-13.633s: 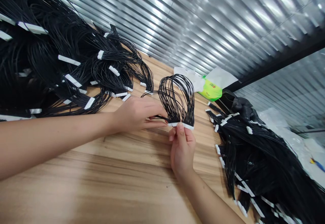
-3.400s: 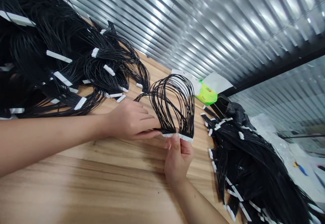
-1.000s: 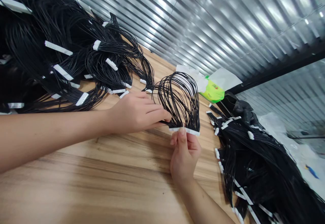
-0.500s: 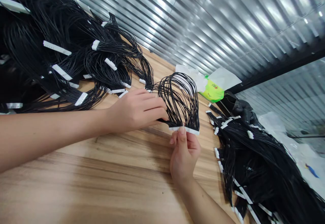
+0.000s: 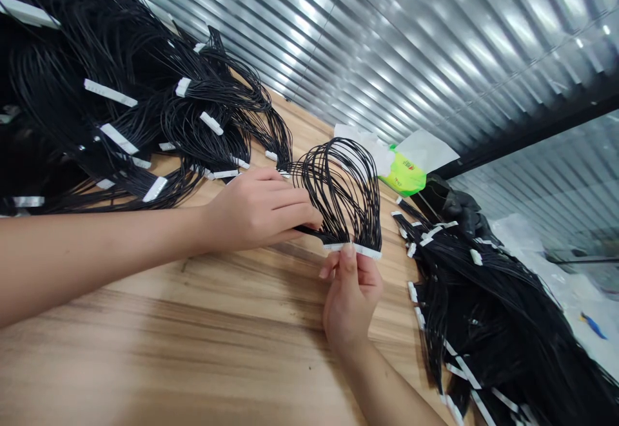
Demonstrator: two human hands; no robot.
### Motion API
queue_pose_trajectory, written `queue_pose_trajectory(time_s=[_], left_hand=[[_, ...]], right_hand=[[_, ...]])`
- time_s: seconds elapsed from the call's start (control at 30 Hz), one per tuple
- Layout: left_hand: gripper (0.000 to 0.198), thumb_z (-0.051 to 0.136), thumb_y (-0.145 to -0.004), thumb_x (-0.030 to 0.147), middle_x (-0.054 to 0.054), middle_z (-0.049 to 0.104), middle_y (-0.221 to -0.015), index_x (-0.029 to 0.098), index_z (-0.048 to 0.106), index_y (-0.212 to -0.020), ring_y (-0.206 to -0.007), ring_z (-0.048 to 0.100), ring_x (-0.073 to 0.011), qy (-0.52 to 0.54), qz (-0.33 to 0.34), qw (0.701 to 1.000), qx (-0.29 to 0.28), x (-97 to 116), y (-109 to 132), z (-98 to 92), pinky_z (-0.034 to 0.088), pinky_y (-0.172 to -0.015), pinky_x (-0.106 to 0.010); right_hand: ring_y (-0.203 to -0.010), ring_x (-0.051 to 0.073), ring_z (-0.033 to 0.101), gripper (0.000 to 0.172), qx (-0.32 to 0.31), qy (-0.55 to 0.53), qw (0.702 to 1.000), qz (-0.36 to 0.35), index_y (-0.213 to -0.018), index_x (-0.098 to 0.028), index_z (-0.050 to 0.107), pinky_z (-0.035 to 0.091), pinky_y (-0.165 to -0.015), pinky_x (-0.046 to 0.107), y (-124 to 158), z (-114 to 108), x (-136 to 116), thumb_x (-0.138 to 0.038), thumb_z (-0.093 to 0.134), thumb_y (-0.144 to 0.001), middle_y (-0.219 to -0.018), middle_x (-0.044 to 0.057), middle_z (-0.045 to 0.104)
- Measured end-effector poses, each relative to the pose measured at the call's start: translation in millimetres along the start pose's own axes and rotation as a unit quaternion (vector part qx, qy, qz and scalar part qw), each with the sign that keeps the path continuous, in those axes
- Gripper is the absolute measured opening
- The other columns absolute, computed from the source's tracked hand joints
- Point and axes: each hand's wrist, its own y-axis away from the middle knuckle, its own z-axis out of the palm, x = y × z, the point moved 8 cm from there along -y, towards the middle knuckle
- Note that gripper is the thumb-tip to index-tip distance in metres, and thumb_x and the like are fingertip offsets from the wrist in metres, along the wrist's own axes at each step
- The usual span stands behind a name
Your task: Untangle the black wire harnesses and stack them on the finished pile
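A looped harness of thin black wires (image 5: 345,187) arches up over the wooden table (image 5: 193,323), ending in two white connector strips (image 5: 353,248). My right hand (image 5: 351,294) pinches these strips from below, thumb on top. My left hand (image 5: 261,210) reaches in from the left, fingers closed on the wires close to the left strip.
A large heap of black wire harnesses with white connectors (image 5: 106,104) covers the far left. Another heap (image 5: 483,310) lies at the right edge. A green packet (image 5: 403,174) and white paper (image 5: 425,149) sit by the corrugated metal wall (image 5: 387,46).
Little differs over the last second: both hands stay on the same harness, and my left fingers have shifted slightly along the wires.
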Motion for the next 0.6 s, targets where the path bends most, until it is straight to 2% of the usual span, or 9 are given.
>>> queue_pose_trajectory(time_s=[0.17, 0.37, 0.5, 0.6], left_hand=[[0.018, 0.045, -0.096, 0.027, 0.004, 0.068, -0.076, 0.019, 0.059, -0.087, -0.064, 0.058, -0.0085, 0.021, -0.019, 1.0, 0.003, -3.8, 0.2, 0.5, 0.037, -0.068, -0.026], [0.019, 0.047, -0.095, 0.033, 0.002, 0.07, -0.081, 0.019, 0.059, -0.09, -0.071, 0.061, -0.0097, 0.039, -0.03, 0.999, -0.002, -7.1, 0.9, -0.3, 0.038, -0.071, -0.026], [0.017, 0.046, -0.095, 0.029, 0.003, 0.07, -0.084, 0.021, 0.061, -0.089, -0.073, 0.061, -0.0089, 0.03, -0.024, 0.999, -0.016, -7.3, 0.3, 0.5, 0.037, -0.072, -0.026], [0.016, 0.05, -0.091, 0.033, 0.003, 0.069, -0.082, 0.022, 0.061, -0.088, -0.072, 0.059, -0.0102, 0.003, -0.003, 1.0, -0.003, -3.7, -0.6, -1.4, 0.037, -0.072, -0.028]], right_hand=[[-0.045, 0.009, 0.048, 0.033, 0.0, -0.005, 1.0, -0.002, -0.062, -0.018, 0.054, 0.037, -0.047, 0.023, -0.4, 1.2, -1.5, -0.043, 0.062, -0.083, -0.048, -0.005, 0.052], [-0.045, 0.009, 0.048, 0.033, 0.004, -0.011, 1.0, -0.01, -0.061, -0.018, 0.054, 0.036, -0.046, 0.022, -1.5, 1.3, -2.7, -0.042, 0.063, -0.082, -0.048, -0.006, 0.05], [-0.046, 0.009, 0.048, 0.035, 0.004, 0.005, 1.0, -0.009, -0.062, -0.019, 0.053, 0.037, -0.046, 0.022, -1.6, 0.8, -1.9, -0.044, 0.061, -0.083, -0.049, -0.005, 0.049], [-0.046, 0.009, 0.048, 0.036, 0.0, 0.01, 1.0, -0.005, -0.061, -0.019, 0.052, 0.037, -0.047, 0.022, -1.0, 0.7, -0.9, -0.045, 0.06, -0.084, -0.049, -0.005, 0.049]])
